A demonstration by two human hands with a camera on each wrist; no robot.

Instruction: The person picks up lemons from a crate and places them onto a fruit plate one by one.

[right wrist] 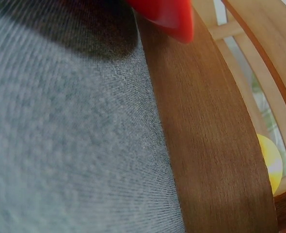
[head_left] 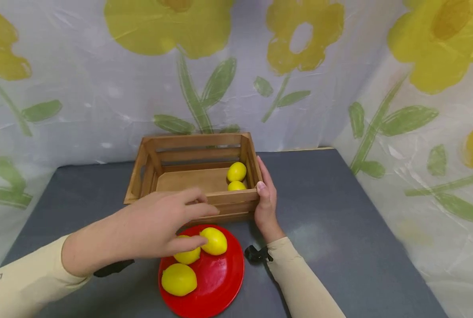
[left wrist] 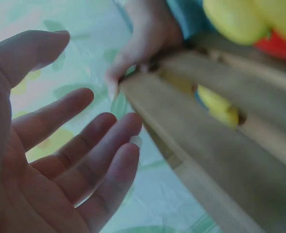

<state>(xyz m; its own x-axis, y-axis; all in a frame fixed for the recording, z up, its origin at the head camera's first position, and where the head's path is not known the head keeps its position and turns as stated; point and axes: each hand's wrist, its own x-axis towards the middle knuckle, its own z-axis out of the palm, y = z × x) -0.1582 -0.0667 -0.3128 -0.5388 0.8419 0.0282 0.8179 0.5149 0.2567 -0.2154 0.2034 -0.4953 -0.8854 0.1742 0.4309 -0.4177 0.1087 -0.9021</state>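
Head view. A wooden slatted crate [head_left: 204, 194] stands on a grey table [head_left: 339, 229], its open top facing up, in front of a plastic backdrop [head_left: 101, 88] printed with yellow flowers and green leaves. Two lemons [head_left: 236, 172] lie inside the crate in its right near corner, one touching the other. Just in front of the crate sits a red plate [head_left: 220, 282] carrying three more lemons: one at the plate's near left [head_left: 178, 279], and two at its far side, touching each other [head_left: 214, 240].

The left hand [head_left: 157, 227] hovers over the far edge of the plate and the near wall of the crate, fingers extended and relaxed, gripping nothing; its thumb lies just beside or on the upper pair of lemons, and contact cannot be confirmed. The right hand [head_left: 266, 201] rests flat against the outer right wall of the crate at its near corner, fingers straight, thumb at the rim.

Left wrist view. The left hand's palm [left wrist: 51, 160] appears open with fingers spread, beside the blurred crate slats [left wrist: 206, 160].

Right wrist view. The crate's side wall [right wrist: 206, 145] stands on the grey table, with the plate's red edge [right wrist: 169, 17] above and one lemon [right wrist: 271, 162] visible between slats.
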